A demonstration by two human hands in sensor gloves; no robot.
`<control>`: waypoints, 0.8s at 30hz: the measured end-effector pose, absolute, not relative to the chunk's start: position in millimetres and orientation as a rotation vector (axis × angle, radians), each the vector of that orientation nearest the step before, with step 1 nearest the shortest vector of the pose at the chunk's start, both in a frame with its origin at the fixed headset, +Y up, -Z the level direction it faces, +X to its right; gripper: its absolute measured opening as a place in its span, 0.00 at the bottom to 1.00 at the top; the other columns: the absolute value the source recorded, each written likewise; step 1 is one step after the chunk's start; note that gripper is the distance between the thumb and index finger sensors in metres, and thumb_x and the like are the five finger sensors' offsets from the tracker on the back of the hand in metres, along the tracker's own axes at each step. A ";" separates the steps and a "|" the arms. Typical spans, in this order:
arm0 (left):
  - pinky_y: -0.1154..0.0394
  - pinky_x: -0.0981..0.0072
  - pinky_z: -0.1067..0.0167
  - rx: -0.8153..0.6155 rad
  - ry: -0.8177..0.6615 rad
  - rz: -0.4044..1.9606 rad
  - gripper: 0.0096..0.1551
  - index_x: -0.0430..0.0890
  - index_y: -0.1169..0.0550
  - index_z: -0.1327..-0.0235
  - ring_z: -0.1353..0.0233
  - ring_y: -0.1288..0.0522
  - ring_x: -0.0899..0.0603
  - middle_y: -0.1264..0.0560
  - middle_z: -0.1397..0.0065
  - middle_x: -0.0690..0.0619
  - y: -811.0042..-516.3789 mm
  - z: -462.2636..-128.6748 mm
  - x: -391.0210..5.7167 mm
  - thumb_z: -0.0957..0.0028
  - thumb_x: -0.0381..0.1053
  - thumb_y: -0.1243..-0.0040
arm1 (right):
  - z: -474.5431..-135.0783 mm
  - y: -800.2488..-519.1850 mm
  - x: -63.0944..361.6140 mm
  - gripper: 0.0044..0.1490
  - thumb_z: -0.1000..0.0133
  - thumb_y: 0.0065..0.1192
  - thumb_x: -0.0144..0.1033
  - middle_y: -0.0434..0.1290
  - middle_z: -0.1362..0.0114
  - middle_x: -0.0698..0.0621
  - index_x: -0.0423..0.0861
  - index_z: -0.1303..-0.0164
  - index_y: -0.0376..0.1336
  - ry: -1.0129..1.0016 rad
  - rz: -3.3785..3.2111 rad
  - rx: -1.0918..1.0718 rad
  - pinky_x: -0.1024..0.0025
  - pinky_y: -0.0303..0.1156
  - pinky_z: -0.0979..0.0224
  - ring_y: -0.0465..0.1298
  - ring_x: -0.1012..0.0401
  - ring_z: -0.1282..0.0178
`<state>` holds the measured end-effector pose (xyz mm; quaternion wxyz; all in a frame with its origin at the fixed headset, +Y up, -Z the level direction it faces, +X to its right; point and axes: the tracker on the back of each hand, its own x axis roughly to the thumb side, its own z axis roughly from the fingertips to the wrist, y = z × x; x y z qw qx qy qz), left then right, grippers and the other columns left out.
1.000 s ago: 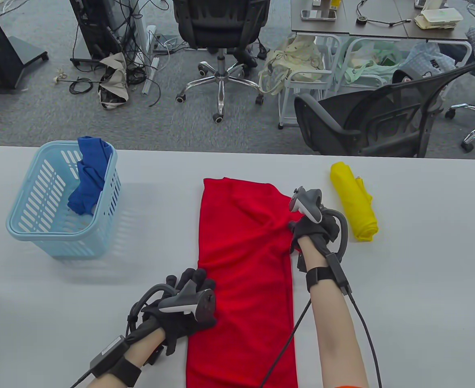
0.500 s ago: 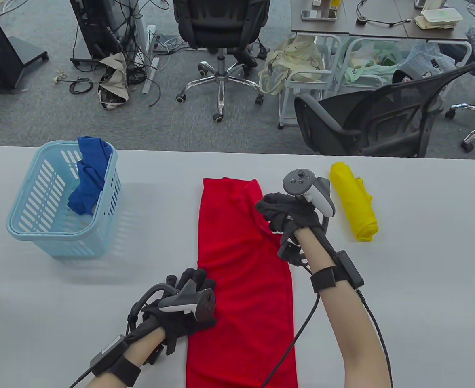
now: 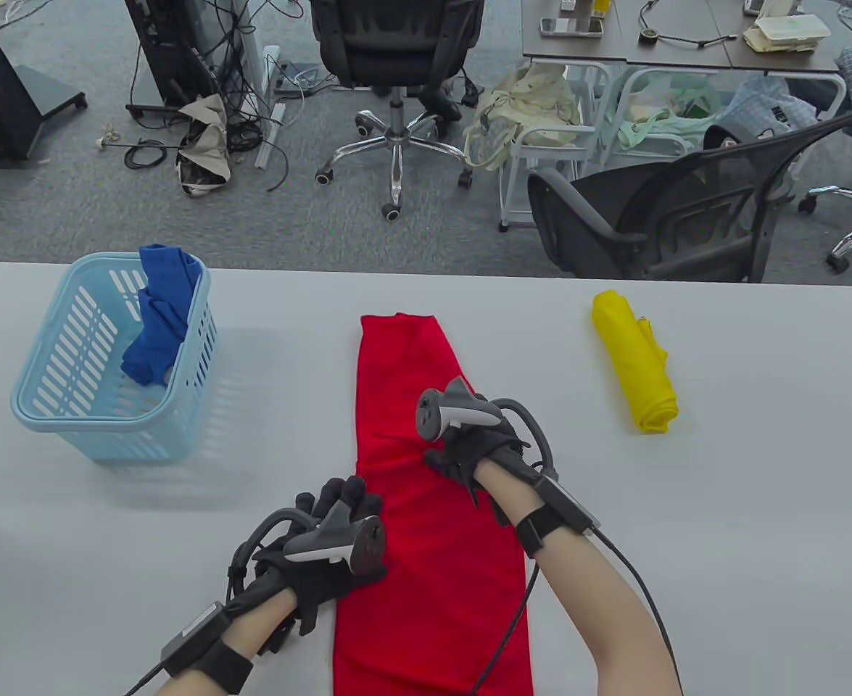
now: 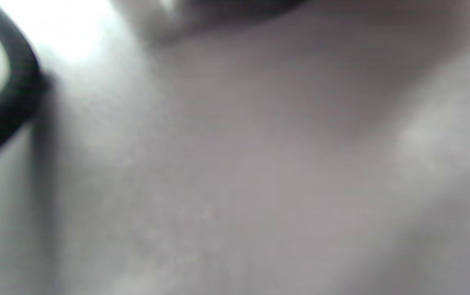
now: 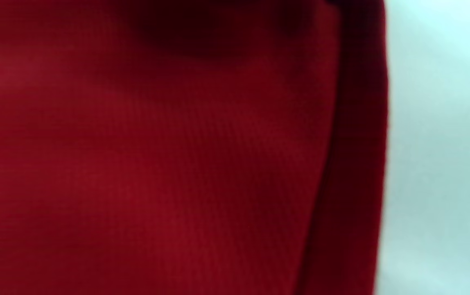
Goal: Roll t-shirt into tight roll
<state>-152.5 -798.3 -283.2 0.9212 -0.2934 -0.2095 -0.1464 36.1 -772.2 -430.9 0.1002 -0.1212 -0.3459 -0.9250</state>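
Both hands lay on the red t-shirt [image 3: 433, 565]: left hand [image 3: 328, 558] flat-fingered, right hand [image 3: 473, 453] grip indeterminate.

Red t-shirt [image 3: 426, 551], yellow roll [image 3: 636, 362] (slatted blue basket [image 3: 92, 377]).

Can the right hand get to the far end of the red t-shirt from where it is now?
Probably yes. The right hand rests on the middle of the red t-shirt, and nothing lies on the cloth between it and the far end; the yellow roll sits apart to the right.
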 end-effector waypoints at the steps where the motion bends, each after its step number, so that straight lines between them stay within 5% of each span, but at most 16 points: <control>1: 0.60 0.26 0.24 -0.594 -0.428 -0.291 0.51 0.42 0.81 0.29 0.17 0.72 0.27 0.82 0.23 0.34 -797.2 -284.7 -154.0 0.50 0.71 0.90 | -438.4 -772.8 37.5 0.50 0.33 0.25 0.58 0.14 0.19 0.39 0.43 0.20 0.15 -1.052 -2.767 -0.325 0.36 0.37 0.19 0.20 0.37 0.18; 9: 0.57 0.27 0.23 -0.539 -0.436 -0.265 0.51 0.43 0.74 0.23 0.16 0.67 0.27 0.75 0.18 0.34 -784.8 -279.6 -155.2 0.50 0.70 0.88 | -462.8 -764.1 55.0 0.52 0.32 0.28 0.58 0.07 0.23 0.43 0.47 0.20 0.12 -1.145 -2.996 -0.273 0.36 0.28 0.19 0.12 0.40 0.20; 15: 0.52 0.29 0.22 -0.536 -0.546 -0.181 0.51 0.44 0.70 0.20 0.14 0.62 0.27 0.71 0.15 0.35 -780.5 -265.0 -143.1 0.48 0.72 0.83 | -377.9 -741.3 63.5 0.52 0.32 0.28 0.59 0.17 0.17 0.36 0.41 0.14 0.21 -0.922 -2.869 -0.468 0.35 0.38 0.20 0.23 0.34 0.18; 22: 0.57 0.25 0.24 -0.618 -0.567 -0.234 0.54 0.42 0.77 0.25 0.17 0.68 0.24 0.74 0.16 0.33 -794.9 -255.7 -127.5 0.51 0.73 0.87 | -274.6 -766.9 74.6 0.53 0.33 0.28 0.60 0.26 0.14 0.32 0.38 0.13 0.24 -0.966 -2.758 -0.657 0.35 0.44 0.21 0.31 0.32 0.15; 24: 0.64 0.24 0.26 -0.671 -0.540 -0.311 0.54 0.43 0.81 0.29 0.20 0.75 0.25 0.82 0.21 0.34 -803.2 -255.6 -125.0 0.52 0.74 0.89 | -266.6 -784.2 74.9 0.54 0.35 0.21 0.61 0.15 0.20 0.32 0.38 0.21 0.13 -0.994 -2.671 -0.630 0.34 0.35 0.22 0.22 0.32 0.20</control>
